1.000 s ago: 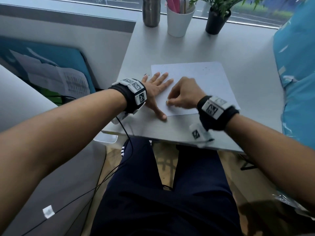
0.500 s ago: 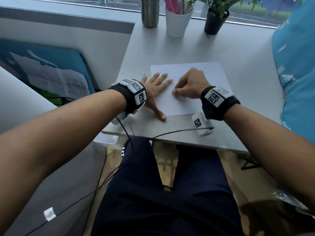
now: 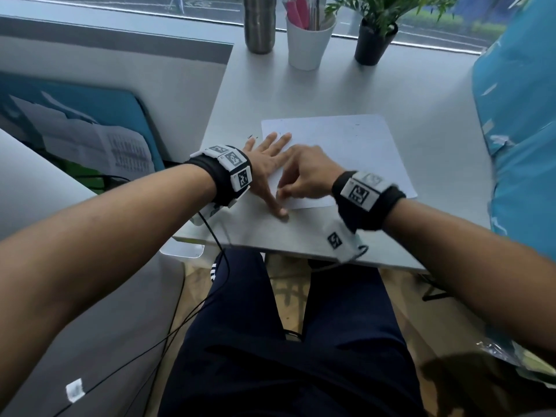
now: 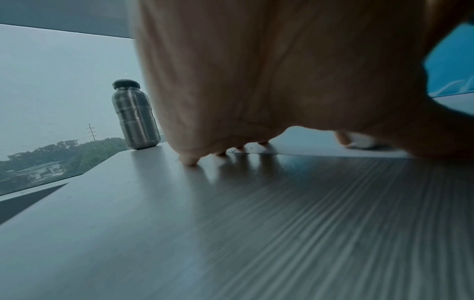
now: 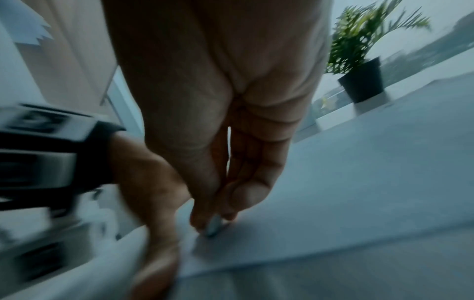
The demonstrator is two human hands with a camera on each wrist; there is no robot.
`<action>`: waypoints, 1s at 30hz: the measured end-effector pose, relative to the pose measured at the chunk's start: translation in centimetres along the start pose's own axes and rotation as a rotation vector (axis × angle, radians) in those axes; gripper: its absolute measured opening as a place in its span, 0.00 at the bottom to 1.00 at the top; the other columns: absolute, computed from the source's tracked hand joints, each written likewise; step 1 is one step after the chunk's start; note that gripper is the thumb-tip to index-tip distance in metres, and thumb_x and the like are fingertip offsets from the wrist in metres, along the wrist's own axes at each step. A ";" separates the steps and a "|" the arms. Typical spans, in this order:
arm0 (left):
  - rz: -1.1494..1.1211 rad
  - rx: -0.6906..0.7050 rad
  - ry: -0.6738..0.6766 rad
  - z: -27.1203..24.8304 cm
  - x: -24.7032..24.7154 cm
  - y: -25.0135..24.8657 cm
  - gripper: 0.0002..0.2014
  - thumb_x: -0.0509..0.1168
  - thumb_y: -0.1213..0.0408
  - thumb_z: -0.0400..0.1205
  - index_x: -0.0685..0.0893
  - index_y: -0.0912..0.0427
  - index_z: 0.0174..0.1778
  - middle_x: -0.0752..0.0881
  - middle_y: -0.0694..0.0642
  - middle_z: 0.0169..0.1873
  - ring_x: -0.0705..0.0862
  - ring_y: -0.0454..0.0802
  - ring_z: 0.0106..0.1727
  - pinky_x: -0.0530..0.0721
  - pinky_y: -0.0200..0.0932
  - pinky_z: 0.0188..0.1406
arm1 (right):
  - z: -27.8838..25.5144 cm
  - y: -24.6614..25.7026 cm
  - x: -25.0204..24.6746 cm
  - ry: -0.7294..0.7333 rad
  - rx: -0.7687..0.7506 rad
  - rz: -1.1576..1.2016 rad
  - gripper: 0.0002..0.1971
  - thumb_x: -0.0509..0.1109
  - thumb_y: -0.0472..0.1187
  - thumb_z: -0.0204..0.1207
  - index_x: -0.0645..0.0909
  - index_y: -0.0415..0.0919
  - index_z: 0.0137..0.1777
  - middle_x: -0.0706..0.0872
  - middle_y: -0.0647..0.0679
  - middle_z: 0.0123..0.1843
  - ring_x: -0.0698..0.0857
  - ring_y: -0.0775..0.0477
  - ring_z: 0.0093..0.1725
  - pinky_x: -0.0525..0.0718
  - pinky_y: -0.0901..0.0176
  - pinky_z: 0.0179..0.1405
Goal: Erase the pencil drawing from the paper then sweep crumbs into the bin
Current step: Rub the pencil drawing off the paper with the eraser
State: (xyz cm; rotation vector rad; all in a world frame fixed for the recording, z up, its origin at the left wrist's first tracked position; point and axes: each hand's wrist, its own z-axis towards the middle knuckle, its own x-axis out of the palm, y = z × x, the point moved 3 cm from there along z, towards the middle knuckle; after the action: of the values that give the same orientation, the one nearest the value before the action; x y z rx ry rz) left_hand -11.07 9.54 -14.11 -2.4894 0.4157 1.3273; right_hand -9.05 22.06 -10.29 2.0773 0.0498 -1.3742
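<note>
A white sheet of paper (image 3: 355, 152) lies on the grey table (image 3: 301, 94). My left hand (image 3: 269, 159) lies flat with its fingers spread, pressing on the sheet's left edge; in the left wrist view its fingertips (image 4: 189, 161) touch the tabletop. My right hand (image 3: 282, 192) pinches a small pale eraser (image 5: 214, 225) and presses it on the paper near the front left corner, just right of the left thumb. The eraser is hidden in the head view. A few dark specks (image 3: 252, 136) lie on the table left of the paper's far corner.
Along the window stand a steel bottle (image 3: 259, 24), a white cup of pens (image 3: 310, 40) and a potted plant (image 3: 376, 46). A blue cloth (image 3: 523, 130) borders the table on the right. A black cable (image 3: 210, 233) hangs off the front edge.
My right hand went away from me over the paper, then came back toward the front left corner and now blurs with motion. The left hand has stayed put.
</note>
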 end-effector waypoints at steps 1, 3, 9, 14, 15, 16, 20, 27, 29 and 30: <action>-0.005 0.003 0.003 -0.1 0.0 -0.1 0.80 0.71 0.18 0.45 0.27 0.44 0.82 0.24 0.48 0.81 0.24 0.51 0.81 0.32 0.66 0.81 | 0.5 -0.8 -0.9 -0.041 0.047 0.021 0.05 0.81 0.42 0.64 0.93 0.44 0.40 0.89 0.53 0.31 0.81 0.64 0.27 0.83 0.72 0.40; -0.011 0.006 0.002 -0.3 -0.2 -0.2 0.79 0.71 0.19 0.46 0.27 0.44 0.82 0.24 0.48 0.81 0.24 0.51 0.82 0.33 0.66 0.81 | 1.0 -2.1 -2.3 -0.150 0.124 0.060 0.07 0.81 0.41 0.63 0.93 0.43 0.42 0.90 0.50 0.33 0.83 0.63 0.27 0.88 0.62 0.45; -0.017 -0.003 0.023 -0.2 -0.4 -0.3 0.78 0.71 0.19 0.45 0.28 0.38 0.81 0.23 0.50 0.81 0.24 0.54 0.81 0.32 0.69 0.79 | -1.1 -0.9 0.0 -0.083 0.018 0.011 0.05 0.81 0.42 0.64 0.93 0.42 0.39 0.92 0.51 0.38 0.86 0.58 0.39 0.84 0.63 0.49; -0.041 -0.053 0.021 -0.1 -0.5 -1.0 0.77 0.73 0.21 0.46 0.29 0.35 0.81 0.25 0.51 0.82 0.26 0.56 0.83 0.35 0.73 0.78 | -1.7 -5.5 -2.5 -0.229 0.253 0.103 0.06 0.81 0.41 0.61 0.91 0.40 0.36 0.90 0.49 0.30 0.82 0.62 0.23 0.88 0.64 0.37; -0.043 -0.061 0.022 0.0 -0.5 -1.1 0.77 0.73 0.21 0.45 0.28 0.35 0.81 0.24 0.51 0.81 0.26 0.55 0.82 0.35 0.73 0.78 | -1.9 -5.4 -2.5 -0.250 0.267 0.132 0.05 0.81 0.40 0.61 0.91 0.39 0.35 0.89 0.48 0.29 0.83 0.61 0.23 0.89 0.63 0.35; -0.043 -0.068 0.026 0.1 -0.5 -1.2 0.77 0.73 0.21 0.45 0.28 0.35 0.81 0.23 0.51 0.81 0.25 0.55 0.82 0.35 0.73 0.78 | -2.0 -4.9 -2.4 -0.247 0.261 0.176 0.05 0.82 0.38 0.60 0.90 0.38 0.34 0.89 0.46 0.28 0.84 0.58 0.23 0.89 0.61 0.33; -0.044 -0.075 0.039 0.1 -0.3 -1.2 0.79 0.72 0.19 0.44 0.25 0.35 0.80 0.22 0.50 0.80 0.24 0.55 0.81 0.34 0.73 0.78 | -1.6 -2.1 -0.6 -0.113 0.210 0.265 0.05 0.83 0.37 0.60 0.90 0.37 0.33 0.89 0.44 0.26 0.86 0.53 0.22 0.85 0.66 0.26; -0.051 -0.072 0.039 0.0 -0.4 -1.1 0.77 0.74 0.22 0.46 0.27 0.35 0.80 0.23 0.50 0.81 0.25 0.55 0.82 0.33 0.72 0.78 | -2.3 -5.8 -2.7 -0.177 0.362 0.231 0.04 0.80 0.35 0.57 0.89 0.36 0.31 0.89 0.41 0.26 0.83 0.53 0.20 0.84 0.65 0.27; -0.041 -0.070 0.035 0.0 -0.4 -1.2 0.77 0.73 0.21 0.46 0.26 0.35 0.80 0.22 0.51 0.81 0.24 0.55 0.82 0.33 0.72 0.78 | -1.7 -3.9 -1.7 -0.130 0.304 0.235 0.05 0.81 0.35 0.58 0.89 0.36 0.32 0.89 0.43 0.26 0.84 0.55 0.20 0.85 0.65 0.27; -0.039 -0.069 0.034 0.0 -0.4 -1.2 0.78 0.73 0.20 0.46 0.26 0.36 0.80 0.22 0.51 0.80 0.24 0.55 0.82 0.33 0.72 0.78 | -1.5 -2.9 -0.9 -0.090 0.270 0.251 0.05 0.82 0.35 0.59 0.89 0.36 0.33 0.89 0.43 0.26 0.85 0.55 0.20 0.84 0.65 0.26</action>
State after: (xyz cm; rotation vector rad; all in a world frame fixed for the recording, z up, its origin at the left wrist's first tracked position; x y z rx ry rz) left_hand -10.81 10.63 -13.66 -2.5660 0.3323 1.3070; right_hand -9.33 25.41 -10.60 2.1460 -0.4423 -1.3753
